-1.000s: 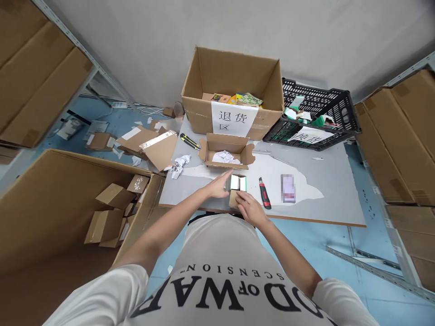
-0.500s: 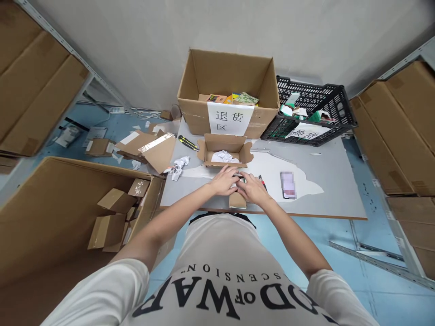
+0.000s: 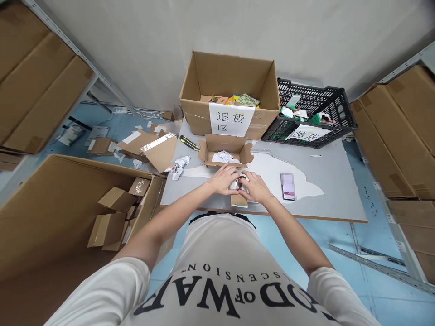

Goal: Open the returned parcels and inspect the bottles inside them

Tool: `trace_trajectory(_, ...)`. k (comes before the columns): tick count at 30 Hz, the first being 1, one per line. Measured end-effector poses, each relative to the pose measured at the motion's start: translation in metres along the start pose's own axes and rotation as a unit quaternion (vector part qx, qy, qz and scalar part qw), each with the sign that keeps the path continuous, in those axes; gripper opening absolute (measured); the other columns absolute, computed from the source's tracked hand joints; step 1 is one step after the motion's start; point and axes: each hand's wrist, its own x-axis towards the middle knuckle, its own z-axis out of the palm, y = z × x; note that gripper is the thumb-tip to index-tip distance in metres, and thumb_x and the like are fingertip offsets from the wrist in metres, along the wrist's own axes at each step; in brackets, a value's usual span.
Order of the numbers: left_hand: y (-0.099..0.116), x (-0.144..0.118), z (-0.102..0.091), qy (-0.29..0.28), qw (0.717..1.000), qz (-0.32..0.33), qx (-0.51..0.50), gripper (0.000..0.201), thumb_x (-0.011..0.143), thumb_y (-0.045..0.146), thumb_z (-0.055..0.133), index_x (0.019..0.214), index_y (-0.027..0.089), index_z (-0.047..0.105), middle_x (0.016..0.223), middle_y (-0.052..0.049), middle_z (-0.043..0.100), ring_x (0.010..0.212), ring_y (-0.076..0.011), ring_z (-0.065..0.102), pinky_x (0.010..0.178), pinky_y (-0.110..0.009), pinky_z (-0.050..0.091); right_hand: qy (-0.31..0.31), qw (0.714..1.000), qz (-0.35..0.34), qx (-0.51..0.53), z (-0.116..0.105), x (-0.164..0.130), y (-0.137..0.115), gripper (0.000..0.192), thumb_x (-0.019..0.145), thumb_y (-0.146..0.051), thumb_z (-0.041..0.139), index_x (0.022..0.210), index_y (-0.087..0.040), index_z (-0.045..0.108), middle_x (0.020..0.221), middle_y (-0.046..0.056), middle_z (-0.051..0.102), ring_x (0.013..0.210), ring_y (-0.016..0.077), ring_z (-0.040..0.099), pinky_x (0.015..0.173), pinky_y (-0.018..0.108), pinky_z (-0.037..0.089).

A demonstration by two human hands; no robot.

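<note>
A small cardboard box (image 3: 239, 200) lies near the table's front edge, its brown flap toward me. My left hand (image 3: 224, 179) holds it from the left, fingers curled over its upper part. From the right, my right hand (image 3: 254, 186) grips the same box, with the fingertips of both hands nearly meeting. Something whitish and dark shows between the fingers, too covered to make out. Just beyond my hands stands an open carton (image 3: 225, 147) with crumpled white paper (image 3: 224, 157) inside.
A large labelled carton (image 3: 193, 115) and a black crate (image 3: 312, 141) stand at the back. A yellow-black utility knife (image 3: 189, 143) and crumpled paper (image 3: 179, 167) lie left, a phone (image 3: 288, 186) right. A big box (image 3: 68, 172) of smaller cartons stands left of the table.
My right hand has shifted slightly right, and more of what lies between my fingers shows. The red-and-black item beside the right hand is now mostly hidden.
</note>
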Motion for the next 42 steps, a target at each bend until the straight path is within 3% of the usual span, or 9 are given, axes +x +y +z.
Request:
trace_trajectory(5,-0.001,-0.016,-0.003,0.015,0.999,-0.036,0.027,0.032,0.078,0.040,0.055,0.098,0.016,0.060,0.107,-0.013,0.056,0.107,-0.0273,0.051,0.106,-0.046,0.029,0.064,0.998,0.013,0.012,0.012,-0.014,0.012,0.020,0.085,-0.021,0.049,0.101,-0.018,0.059,0.129,0.012,0.056,0.118,0.0277,0.047,0.095,0.045,0.030)
trace_trajectory(8,0.001,-0.028,0.009,0.018,0.998,-0.060,0.005,0.031,0.082,0.023,0.046,0.109,0.016,0.059,0.117,-0.013,0.057,0.119,-0.0253,0.048,0.110,-0.045,0.027,0.083,0.996,0.009,0.021,0.030,-0.023,0.017,0.025,0.084,-0.012,0.045,0.105,-0.018,0.059,0.127,0.011,0.059,0.122,0.0262,0.047,0.101,0.048,0.025)
trace_trajectory(11,0.006,-0.037,0.025,0.023,0.994,-0.094,-0.058,0.046,0.086,0.021,0.041,0.132,0.017,0.045,0.138,-0.012,0.046,0.132,-0.0249,0.039,0.112,-0.048,0.025,0.099,0.993,0.031,0.052,0.050,-0.030,0.018,0.030,0.086,-0.010,0.043,0.110,-0.017,0.058,0.123,0.012,0.062,0.117,0.0240,0.053,0.099,0.045,0.032)
trace_trajectory(15,0.013,-0.039,0.045,0.031,0.975,-0.139,-0.170,0.085,0.082,0.047,0.056,0.148,0.013,0.015,0.153,-0.018,0.022,0.141,-0.0303,0.023,0.113,-0.048,0.027,0.129,0.984,0.069,0.106,0.068,-0.035,0.011,0.035,0.087,-0.012,0.040,0.117,-0.017,0.057,0.121,0.012,0.064,0.112,0.0226,0.057,0.094,0.041,0.041)
trace_trajectory(18,0.016,-0.035,0.056,0.046,0.956,-0.185,-0.222,0.118,0.063,0.058,0.072,0.149,0.012,0.005,0.152,-0.021,0.019,0.140,-0.0354,0.021,0.112,-0.050,0.028,0.142,0.978,0.103,0.109,0.063,-0.034,0.006,0.030,0.090,-0.018,0.041,0.114,-0.018,0.060,0.119,0.011,0.064,0.109,0.0235,0.058,0.092,0.041,0.042)
trace_trajectory(20,0.017,-0.032,0.063,0.058,0.948,-0.204,-0.239,0.124,0.056,0.055,0.078,0.149,0.013,0.008,0.149,-0.021,0.025,0.138,-0.0366,0.026,0.111,-0.051,0.029,0.138,0.978,0.127,0.086,0.051,-0.030,0.003,0.026,0.091,-0.024,0.045,0.108,-0.019,0.063,0.120,0.011,0.063,0.108,0.0251,0.057,0.092,0.041,0.041)
trace_trajectory(26,0.016,-0.024,0.073,0.114,0.937,-0.217,-0.249,0.108,0.059,0.044,0.079,0.144,0.015,0.019,0.137,-0.019,0.038,0.130,-0.0344,0.038,0.106,-0.051,0.035,-0.022,0.991,0.134,-0.008,0.003,0.008,-0.025,0.029,0.086,-0.031,0.054,0.113,-0.019,0.056,0.107,0.014,0.066,0.098,0.0283,0.058,0.082,0.039,0.041)
trace_trajectory(33,0.015,-0.022,0.080,0.155,0.928,-0.219,-0.258,0.097,0.061,0.036,0.076,0.140,0.015,0.025,0.132,-0.018,0.042,0.125,-0.0330,0.043,0.104,-0.050,0.038,-0.205,0.944,0.259,-0.014,-0.004,0.059,-0.045,0.052,0.077,-0.034,0.064,0.119,-0.016,0.040,0.100,0.015,0.068,0.092,0.0270,0.066,0.074,0.034,0.045)
trace_trajectory(42,0.009,-0.022,0.089,0.160,0.924,-0.218,-0.270,0.103,0.054,0.039,0.082,0.138,0.016,0.028,0.131,-0.017,0.042,0.125,-0.0333,0.043,0.104,-0.051,0.038,-0.188,0.951,0.246,-0.004,-0.001,0.061,-0.035,0.060,0.069,-0.035,0.065,0.117,-0.014,0.037,0.092,0.013,0.070,0.087,0.0305,0.067,0.068,0.034,0.046)
